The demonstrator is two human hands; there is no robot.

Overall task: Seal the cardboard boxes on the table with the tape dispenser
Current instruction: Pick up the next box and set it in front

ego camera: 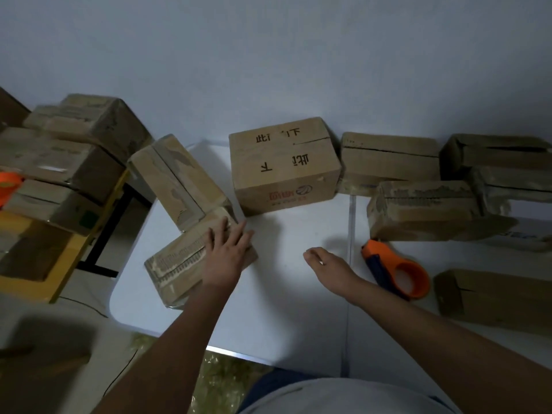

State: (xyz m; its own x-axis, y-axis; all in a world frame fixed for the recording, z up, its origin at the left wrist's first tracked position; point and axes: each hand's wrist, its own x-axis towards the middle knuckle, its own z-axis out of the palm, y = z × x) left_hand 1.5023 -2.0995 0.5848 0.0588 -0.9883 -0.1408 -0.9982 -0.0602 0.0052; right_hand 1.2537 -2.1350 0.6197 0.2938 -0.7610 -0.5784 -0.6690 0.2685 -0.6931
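Note:
My left hand (226,254) lies flat, fingers spread, on the right end of a worn cardboard box (179,261) at the table's left edge. My right hand (325,265) hovers over the bare white table (283,294) with loosely curled fingers, holding nothing. The orange and blue tape dispenser (397,271) lies on the table just right of that hand, not touched. A larger box with black printed characters (283,165) stands at the back centre. Another box (176,180) leans tilted behind the one under my left hand.
Several more boxes (424,209) crowd the table's right side and back, one (493,297) at the near right. A stack of boxes (59,156) sits on a yellow stand to the left, with a second orange dispenser (7,186) at the far left edge.

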